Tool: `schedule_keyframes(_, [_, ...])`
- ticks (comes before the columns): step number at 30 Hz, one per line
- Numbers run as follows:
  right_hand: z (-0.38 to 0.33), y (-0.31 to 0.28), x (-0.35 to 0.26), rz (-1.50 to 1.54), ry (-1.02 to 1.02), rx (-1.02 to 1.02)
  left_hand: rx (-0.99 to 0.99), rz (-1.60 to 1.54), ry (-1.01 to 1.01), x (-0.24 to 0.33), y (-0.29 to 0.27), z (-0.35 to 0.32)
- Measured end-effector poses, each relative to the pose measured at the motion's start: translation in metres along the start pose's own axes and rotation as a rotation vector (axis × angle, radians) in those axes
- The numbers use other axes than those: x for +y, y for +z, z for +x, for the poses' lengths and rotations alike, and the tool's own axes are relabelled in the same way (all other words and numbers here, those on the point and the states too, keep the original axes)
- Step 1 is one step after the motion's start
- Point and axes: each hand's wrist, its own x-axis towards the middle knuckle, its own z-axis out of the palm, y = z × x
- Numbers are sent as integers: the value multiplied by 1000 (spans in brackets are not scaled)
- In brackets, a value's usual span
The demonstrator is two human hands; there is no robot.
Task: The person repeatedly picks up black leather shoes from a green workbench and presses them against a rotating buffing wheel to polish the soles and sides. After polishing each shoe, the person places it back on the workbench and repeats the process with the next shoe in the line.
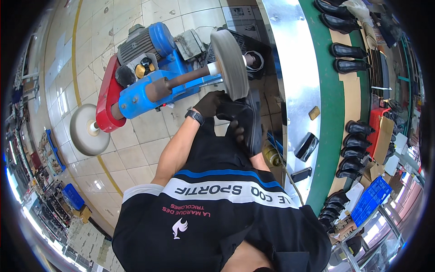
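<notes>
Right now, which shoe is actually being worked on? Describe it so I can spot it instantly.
Find the blue and red machine on the tiled floor. At its grey wheel, two gloved hands press a black shoe. It is the only shoe held; the other black shoes sit on the green belt.

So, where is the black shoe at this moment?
In the head view, just right of centre: both hands hold the black shoe against the grey polishing wheel, left of the metal conveyor edge.
</notes>
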Motion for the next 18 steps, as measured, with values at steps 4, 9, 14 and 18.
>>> schedule_keyframes(4, [-9,-13,-6,-56,-17,-115,-110,724,297,-1,1,14])
schedule_keyframes(9, [6,6,0,-50,-71,-62,145,1058,496,13,14,23])
schedule_keyframes(14, [25,12,4,-106,-118,103,-86,692,180,-4,-9,5])
schedule_keyframes(18, [48,8,3,38,-90,170,-92,-323,-136,-17,-20,-7])
